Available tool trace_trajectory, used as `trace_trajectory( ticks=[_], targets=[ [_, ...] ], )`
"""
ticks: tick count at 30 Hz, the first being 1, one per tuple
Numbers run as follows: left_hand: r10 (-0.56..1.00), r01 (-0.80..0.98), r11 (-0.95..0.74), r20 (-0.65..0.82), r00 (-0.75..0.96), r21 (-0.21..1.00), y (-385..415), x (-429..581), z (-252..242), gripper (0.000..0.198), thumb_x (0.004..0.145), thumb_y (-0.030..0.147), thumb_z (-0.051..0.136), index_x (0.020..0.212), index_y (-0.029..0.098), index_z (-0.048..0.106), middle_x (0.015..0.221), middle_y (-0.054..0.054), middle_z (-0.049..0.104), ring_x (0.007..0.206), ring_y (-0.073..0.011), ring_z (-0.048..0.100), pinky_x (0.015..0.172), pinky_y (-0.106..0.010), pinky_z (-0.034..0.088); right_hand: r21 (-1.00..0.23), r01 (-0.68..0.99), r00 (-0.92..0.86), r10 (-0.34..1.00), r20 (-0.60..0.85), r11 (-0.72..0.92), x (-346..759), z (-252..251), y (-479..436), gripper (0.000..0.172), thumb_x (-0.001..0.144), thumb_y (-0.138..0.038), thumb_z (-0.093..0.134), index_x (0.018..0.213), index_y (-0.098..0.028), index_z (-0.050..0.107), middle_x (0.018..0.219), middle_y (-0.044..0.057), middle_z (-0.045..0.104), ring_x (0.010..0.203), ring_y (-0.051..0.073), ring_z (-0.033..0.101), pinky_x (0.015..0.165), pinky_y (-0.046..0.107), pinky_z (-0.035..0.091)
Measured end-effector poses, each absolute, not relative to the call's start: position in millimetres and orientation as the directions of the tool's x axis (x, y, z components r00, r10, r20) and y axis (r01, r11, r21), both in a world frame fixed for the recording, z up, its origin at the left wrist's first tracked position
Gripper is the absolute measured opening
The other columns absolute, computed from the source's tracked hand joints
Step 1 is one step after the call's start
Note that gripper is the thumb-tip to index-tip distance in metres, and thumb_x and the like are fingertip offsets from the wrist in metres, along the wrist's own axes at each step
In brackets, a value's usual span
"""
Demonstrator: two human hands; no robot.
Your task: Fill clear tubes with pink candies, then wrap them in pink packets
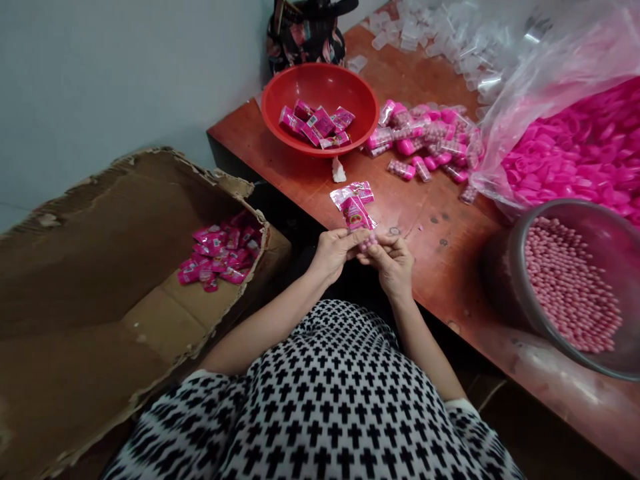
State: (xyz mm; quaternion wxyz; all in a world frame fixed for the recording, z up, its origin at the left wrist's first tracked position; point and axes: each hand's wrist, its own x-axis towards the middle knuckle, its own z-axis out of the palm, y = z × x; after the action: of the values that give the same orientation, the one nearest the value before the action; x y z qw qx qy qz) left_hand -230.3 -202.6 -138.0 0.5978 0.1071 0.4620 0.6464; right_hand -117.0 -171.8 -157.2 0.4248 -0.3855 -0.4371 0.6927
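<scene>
Between the fingertips of my left hand point(336, 255) and my right hand point(393, 262) is a small clear container of pink beads point(369, 243). Both hands are closed on it at the table's front edge. Just beyond them, pink printed wrappers point(356, 208) lie on the reddish table point(310, 190), the nearest one touching my fingertips. A red bowl point(320, 148) behind them holds several pink wrapped packets point(320, 125). To its right lies a pile of bead-filled containers with pink caps point(425, 137).
An open cardboard box point(165, 310) with pink packets point(220, 250) stands at the left. On the right are a grey tub point(525, 267) of pink beads and a plastic bag of pink pieces point(575, 147). Clear containers point(450, 40) and a dark patterned bag point(305, 43) sit behind.
</scene>
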Motion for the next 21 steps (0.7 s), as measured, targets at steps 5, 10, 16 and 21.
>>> trace_trajectory(
  ticks=[5,10,16,21],
  targets=[
    [0.906,-0.714,0.044,-0.330,-0.266,0.699,-210,-235,-132,0.032,0.057,0.034,0.083,0.067,0.008,0.068,0.068,-0.004,0.066,0.064,-0.0105,0.061,0.065,-0.023,0.050,-0.930,-0.263,-0.365,0.919,-0.149,-0.256,-117,-155,-175,0.035,0.065,-0.036,0.079,0.083,-0.021,0.054,0.068,-0.004,0.070,0.052,0.013,0.068,0.052,0.027,0.061],
    [0.893,-0.720,-0.003,-0.323,-0.315,0.694,-211,-232,-134,0.031,0.056,0.034,0.083,0.066,0.009,0.068,0.063,-0.002,0.064,0.059,-0.0090,0.059,0.062,-0.022,0.050,-0.962,-0.219,-0.303,0.949,-0.092,-0.163,-118,-147,-185,0.030,0.068,-0.035,0.077,0.084,-0.019,0.057,0.072,-0.002,0.072,0.054,0.012,0.068,0.052,0.025,0.060],
    [0.884,-0.710,0.028,-0.349,-0.310,0.703,-216,-222,-140,0.032,0.057,0.034,0.083,0.058,0.008,0.064,0.055,-0.001,0.060,0.049,-0.0080,0.055,0.050,-0.021,0.047,-0.955,-0.224,-0.354,0.929,-0.107,-0.195,-128,-148,-175,0.036,0.063,-0.038,0.079,0.078,-0.020,0.052,0.060,-0.006,0.067,0.044,0.010,0.063,0.043,0.020,0.055],
    [0.865,-0.691,-0.135,-0.255,-0.431,0.710,-238,-256,-129,0.026,0.066,0.034,0.078,0.075,0.011,0.069,0.079,-0.007,0.072,0.073,-0.0165,0.068,0.071,-0.029,0.055,-0.965,-0.158,-0.508,0.855,-0.102,-0.208,-140,-140,-170,0.035,0.061,-0.037,0.080,0.075,-0.020,0.054,0.052,-0.008,0.064,0.040,0.009,0.059,0.038,0.016,0.047]
  ],
)
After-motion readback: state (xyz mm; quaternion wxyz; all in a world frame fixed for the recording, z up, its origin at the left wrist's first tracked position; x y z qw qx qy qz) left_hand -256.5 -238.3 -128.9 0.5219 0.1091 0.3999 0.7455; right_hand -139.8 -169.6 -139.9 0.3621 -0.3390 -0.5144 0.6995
